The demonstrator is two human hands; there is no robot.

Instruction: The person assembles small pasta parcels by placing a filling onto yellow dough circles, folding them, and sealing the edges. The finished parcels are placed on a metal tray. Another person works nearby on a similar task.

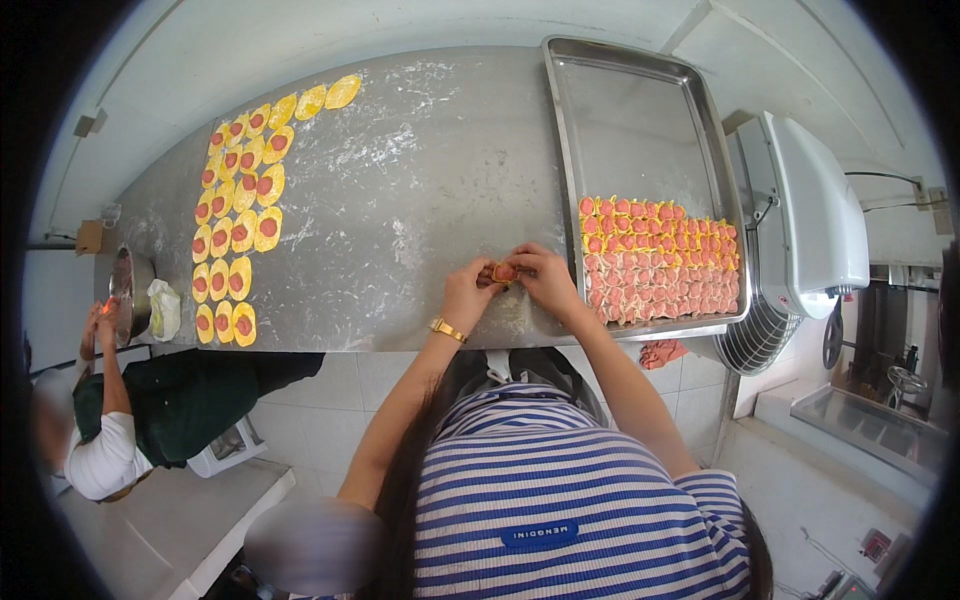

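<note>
Both hands pinch one small dumpling above the floured bench.

The left hand (pixel 466 290) and the right hand (pixel 545 278) meet at the near edge of the bench (pixel 420 200), and the fingers of both are closed narrowly around a yellow dumpling (pixel 504 271) with pink filling, held between them. It looks light, soft and easy to tear, so I judge it should be gripped gently at the wrapper edge, not on the filling. Just to the right of the fingers stands a metal tray (pixel 640 110) with rows of finished pieces (pixel 660 260). Far to the left of the fingers lie open yellow wrappers (pixel 235 225) with filling. Another person (pixel 110 440) works at the bench's left end.
</note>
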